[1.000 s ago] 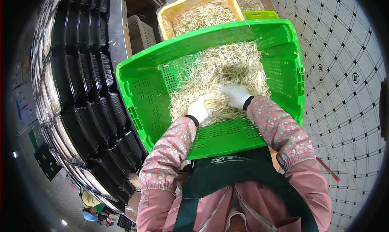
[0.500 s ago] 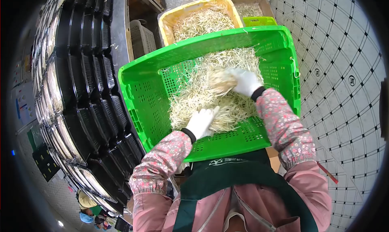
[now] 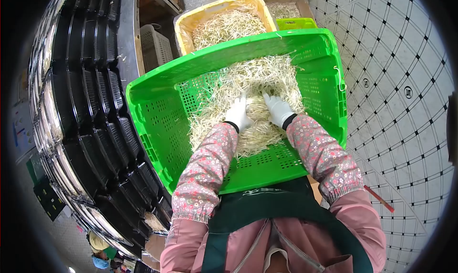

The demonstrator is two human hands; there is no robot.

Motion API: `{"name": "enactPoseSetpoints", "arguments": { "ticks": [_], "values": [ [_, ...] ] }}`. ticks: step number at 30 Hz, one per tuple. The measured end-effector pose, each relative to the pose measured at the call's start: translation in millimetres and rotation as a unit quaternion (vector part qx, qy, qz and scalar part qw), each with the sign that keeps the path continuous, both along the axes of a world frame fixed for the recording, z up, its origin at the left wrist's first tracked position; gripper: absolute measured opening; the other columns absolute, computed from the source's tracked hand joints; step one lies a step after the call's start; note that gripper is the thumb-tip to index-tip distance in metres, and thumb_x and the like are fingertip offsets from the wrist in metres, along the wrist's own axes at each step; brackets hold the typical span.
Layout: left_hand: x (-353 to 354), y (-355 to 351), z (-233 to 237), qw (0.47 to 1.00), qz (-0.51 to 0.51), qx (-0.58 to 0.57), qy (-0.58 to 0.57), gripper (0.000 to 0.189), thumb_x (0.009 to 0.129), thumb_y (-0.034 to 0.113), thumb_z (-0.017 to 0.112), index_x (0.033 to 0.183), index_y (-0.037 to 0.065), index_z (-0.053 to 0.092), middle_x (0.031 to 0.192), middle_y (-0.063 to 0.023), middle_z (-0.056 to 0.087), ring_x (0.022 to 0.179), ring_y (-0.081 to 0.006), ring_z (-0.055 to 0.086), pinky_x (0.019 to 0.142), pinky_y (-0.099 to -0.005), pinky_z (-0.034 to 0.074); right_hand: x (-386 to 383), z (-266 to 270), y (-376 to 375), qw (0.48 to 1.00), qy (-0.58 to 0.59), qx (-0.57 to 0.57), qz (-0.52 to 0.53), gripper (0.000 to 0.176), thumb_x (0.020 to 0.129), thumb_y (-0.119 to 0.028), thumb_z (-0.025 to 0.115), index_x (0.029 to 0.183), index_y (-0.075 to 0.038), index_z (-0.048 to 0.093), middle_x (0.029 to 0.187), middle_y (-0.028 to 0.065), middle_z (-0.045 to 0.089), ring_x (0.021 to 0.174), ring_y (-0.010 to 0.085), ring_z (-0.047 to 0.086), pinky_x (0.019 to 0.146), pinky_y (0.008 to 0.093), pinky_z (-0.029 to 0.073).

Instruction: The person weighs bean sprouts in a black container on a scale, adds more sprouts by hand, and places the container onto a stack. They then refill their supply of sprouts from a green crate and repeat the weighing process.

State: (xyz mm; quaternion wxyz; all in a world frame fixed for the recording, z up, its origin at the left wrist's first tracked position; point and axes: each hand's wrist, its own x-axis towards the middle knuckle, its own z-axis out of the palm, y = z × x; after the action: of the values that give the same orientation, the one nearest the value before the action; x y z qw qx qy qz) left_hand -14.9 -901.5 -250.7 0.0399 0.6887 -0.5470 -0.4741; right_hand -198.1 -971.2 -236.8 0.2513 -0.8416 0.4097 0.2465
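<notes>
A bright green perforated crate (image 3: pixel 157 111) stands in front of me, holding a loose heap of pale bean sprouts (image 3: pixel 253 80). Both my hands wear white gloves and floral sleeves. My left hand (image 3: pixel 237 113) and my right hand (image 3: pixel 277 109) press into the heap side by side, cupping a clump of sprouts (image 3: pixel 256 110) between them. The fingertips are partly buried in the sprouts.
A yellow crate (image 3: pixel 183 27) full of sprouts stands behind the green one, with a cardboard box (image 3: pixel 286 6) of sprouts and a small green bin (image 3: pixel 296 23) beside it. Rows of black trays (image 3: pixel 90 106) curve along the left. A tiled floor (image 3: pixel 396 82) lies to the right.
My right hand came down from its raised position with a clump, and my left hand moved up from the near edge; both now meet in the middle of the heap.
</notes>
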Motion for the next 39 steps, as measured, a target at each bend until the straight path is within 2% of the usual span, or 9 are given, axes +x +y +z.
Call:
{"name": "enactPoseSetpoints", "arguments": {
  "ticks": [2,6,13,15,18,21,23,29,39],
  "values": [
    [-4.6,2.5,-5.1,0.999,0.008,0.008,-0.038,0.067,0.063,0.023,0.083,0.12,0.005,0.053,0.109,-0.0233,0.065,0.102,-0.0369,0.064,0.089,-0.0424,0.051,-8.7,-11.3,-2.2,0.999,-0.032,0.033,0.004,0.066,0.076,-0.009,0.067,0.137,-0.006,0.042,0.113,0.0164,0.064,0.106,0.0339,0.063,0.083,0.0435,0.053],
    [-0.5,7.8,23.4,0.997,-0.018,0.052,-0.05,0.049,0.066,0.028,0.081,0.104,0.007,0.059,0.094,-0.0193,0.069,0.095,-0.0383,0.066,0.085,-0.0435,0.052,-32.6,-20.8,-25.5,0.99,-0.138,0.008,-0.009,0.03,0.079,-0.007,0.059,0.108,-0.011,0.064,0.103,0.0158,0.069,0.096,0.035,0.066,0.081,0.0446,0.053],
    [14.7,52.3,32.1,0.994,-0.033,-0.03,-0.097,0.048,0.071,0.032,0.077,0.113,0.012,0.063,0.105,-0.0132,0.068,0.101,-0.034,0.064,0.091,-0.0456,0.048,-1.6,33.7,-77.1,0.966,-0.209,-0.083,-0.127,0.016,0.089,-0.023,0.059,0.1,-0.012,0.065,0.091,0.0144,0.067,0.09,0.0362,0.065,0.08,0.0446,0.053],
    [6.9,56.7,23.9,0.995,-0.041,-0.026,-0.086,0.081,0.066,0.035,0.083,0.136,0.012,0.049,0.13,-0.0178,0.056,0.118,-0.0353,0.054,0.103,-0.0484,0.04,13.3,12.2,-54.5,0.944,-0.315,-0.016,-0.092,0.021,0.09,-0.025,0.06,0.105,-0.011,0.062,0.1,0.0161,0.067,0.096,0.0357,0.064,0.083,0.0447,0.053],
    [9.1,62.1,40.8,0.998,-0.011,0.006,-0.056,0.122,0.063,0.039,0.086,0.156,0.008,0.013,0.155,-0.0243,0.027,0.142,-0.039,0.03,0.116,-0.0447,0.028,30.3,5.0,-27.9,0.987,-0.067,0.115,0.088,0.088,0.082,-0.019,0.066,0.155,-0.018,0.017,0.145,0.0219,0.042,0.13,0.04,0.045,0.106,0.047,0.042],
    [37.3,96.4,-15.2,0.975,0.159,0.039,0.148,0.118,0.067,0.036,0.086,0.156,0.005,0.015,0.157,-0.0238,0.025,0.148,-0.0328,0.022,0.119,-0.0387,0.022,43.9,10.0,-44.6,0.975,-0.014,0.182,0.128,0.097,0.076,-0.009,0.066,0.157,-0.014,0.012,0.153,0.0232,0.034,0.139,0.0418,0.036,0.113,0.0449,0.036],
    [43.3,92.0,0.0,0.955,0.17,0.069,0.234,0.09,0.082,0.018,0.073,0.154,0.004,0.022,0.158,-0.0188,0.028,0.148,-0.026,0.022,0.12,-0.0325,0.019,44.6,-11.6,-56.5,0.978,-0.098,0.153,0.106,0.081,0.076,-0.012,0.064,0.151,-0.008,0.032,0.145,0.0226,0.046,0.133,0.0345,0.046,0.11,0.0386,0.04],
    [41.3,119.3,-24.8,0.92,0.21,0.002,0.331,0.066,0.09,-0.002,0.05,0.152,0.001,0.028,0.157,-0.0149,0.033,0.145,-0.0222,0.029,0.119,-0.0311,0.019,90.9,2.3,-23.1,0.982,-0.057,0.17,0.052,0.101,0.073,-0.064,0.07,0.146,-0.001,0.04,0.143,0.0231,0.048,0.132,0.0351,0.048,0.109,0.0382,0.039],
    [62.3,176.2,164.9,0.846,0.398,-0.101,0.339,0.049,0.095,-0.001,0.051,0.144,-0.003,0.041,0.141,-0.0167,0.054,0.133,-0.0225,0.049,0.112,-0.0325,0.036,74.6,51.7,77.2,0.987,-0.019,-0.018,0.157,0.13,0.054,-0.054,0.087,0.153,-0.002,0.02,0.147,0.0275,0.037,0.134,0.0411,0.039,0.11,0.0546,0.03]
  ]
}}
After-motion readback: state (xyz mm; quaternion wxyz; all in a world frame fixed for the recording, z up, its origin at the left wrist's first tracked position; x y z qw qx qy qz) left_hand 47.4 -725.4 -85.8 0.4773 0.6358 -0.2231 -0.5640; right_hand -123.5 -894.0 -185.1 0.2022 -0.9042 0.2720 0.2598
